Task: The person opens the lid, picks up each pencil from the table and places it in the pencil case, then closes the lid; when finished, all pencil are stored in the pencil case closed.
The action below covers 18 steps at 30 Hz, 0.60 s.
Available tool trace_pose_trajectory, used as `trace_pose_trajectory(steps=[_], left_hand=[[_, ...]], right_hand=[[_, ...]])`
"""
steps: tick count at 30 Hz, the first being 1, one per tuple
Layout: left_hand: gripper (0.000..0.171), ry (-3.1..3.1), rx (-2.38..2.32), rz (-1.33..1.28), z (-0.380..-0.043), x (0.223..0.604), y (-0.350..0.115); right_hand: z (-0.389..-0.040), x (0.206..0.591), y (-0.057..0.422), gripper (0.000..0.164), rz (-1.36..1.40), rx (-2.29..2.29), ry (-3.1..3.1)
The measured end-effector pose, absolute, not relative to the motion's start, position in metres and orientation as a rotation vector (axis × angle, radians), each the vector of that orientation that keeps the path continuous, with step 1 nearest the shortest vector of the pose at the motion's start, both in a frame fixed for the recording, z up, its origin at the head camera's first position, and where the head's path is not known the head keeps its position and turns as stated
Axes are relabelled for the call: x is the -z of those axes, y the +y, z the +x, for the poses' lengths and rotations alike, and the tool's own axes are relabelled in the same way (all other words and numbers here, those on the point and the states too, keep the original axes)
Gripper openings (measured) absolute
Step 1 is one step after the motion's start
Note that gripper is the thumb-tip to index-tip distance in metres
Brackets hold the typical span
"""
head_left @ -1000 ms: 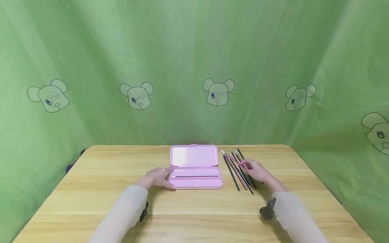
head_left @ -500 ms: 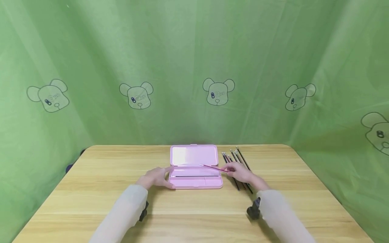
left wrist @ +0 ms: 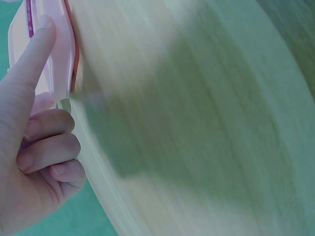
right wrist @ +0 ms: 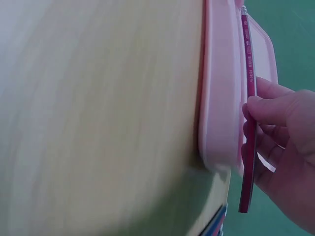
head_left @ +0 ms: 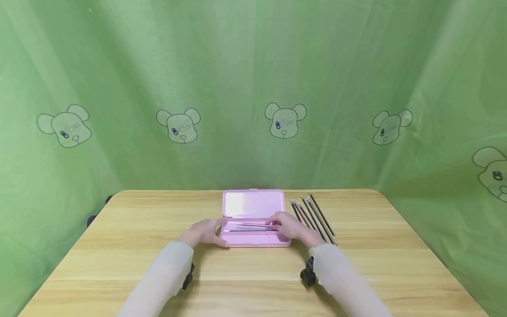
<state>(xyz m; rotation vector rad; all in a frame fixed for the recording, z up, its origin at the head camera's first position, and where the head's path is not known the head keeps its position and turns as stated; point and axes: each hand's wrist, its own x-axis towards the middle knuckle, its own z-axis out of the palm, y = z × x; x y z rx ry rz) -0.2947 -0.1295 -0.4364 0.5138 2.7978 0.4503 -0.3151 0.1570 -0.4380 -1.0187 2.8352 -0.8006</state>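
With fingers of left hand [head_left: 203, 232], gripped an open pink plastic pencil case [head_left: 243, 239] on the wood-grain tabletop [head_left: 253, 281] by its left end; with right hand [head_left: 288, 224], pinched a slim dark-red pencil [right wrist: 250, 64] over the rear compartment [head_left: 229, 225].

Red pencil [right wrist: 251, 132], over the pencil case [head_left: 241, 239]: pale print along the shaft; a string seemingly starting "No.", digits too fine to read surely, then small characters and other marks, illegible.
Curtain [head_left: 237, 53], behind the case: printed cartoon heads with lettering.
Head behind the case's right end [head_left: 283, 122]: a word like "Que", last letter uncertain.
Head behind and left of the case [head_left: 179, 126]: seemingly the same word, blurrier.
Head far left of the case [head_left: 66, 127]: likewise "Que" or close to it.
Head behind and right of the case [head_left: 389, 127]: lettering too faint.
Pencils right of the case [head_left: 314, 219]: any print too small to read.
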Motion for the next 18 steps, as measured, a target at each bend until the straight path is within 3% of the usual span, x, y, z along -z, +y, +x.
trace_pose_trajectory(steps=[18], left_hand=[[0.093,2.8,-0.457,0.509,-0.296,0.438,-0.131]], right_hand=[[-0.324,0.445,0.119,0.027,-1.005,0.688,2.835]])
